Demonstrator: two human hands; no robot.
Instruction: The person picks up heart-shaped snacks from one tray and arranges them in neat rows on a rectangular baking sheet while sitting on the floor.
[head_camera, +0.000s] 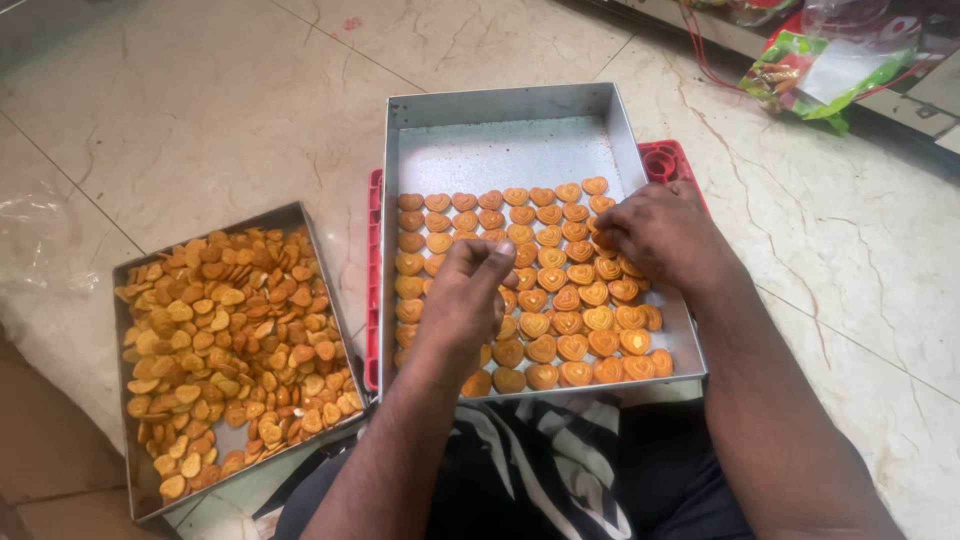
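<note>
Orange-brown heart-shaped biscuits (560, 300) fill a silver tray (500, 105) over a red crate (373, 290); the floor (200, 110) is cream marble, veined.

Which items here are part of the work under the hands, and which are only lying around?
In use:
left hand
right hand
big tray
rows of heart biscuits
side tray
loose biscuit heap
red crate under the big tray

Lying about:
green and white packets
clear plastic bag
</note>
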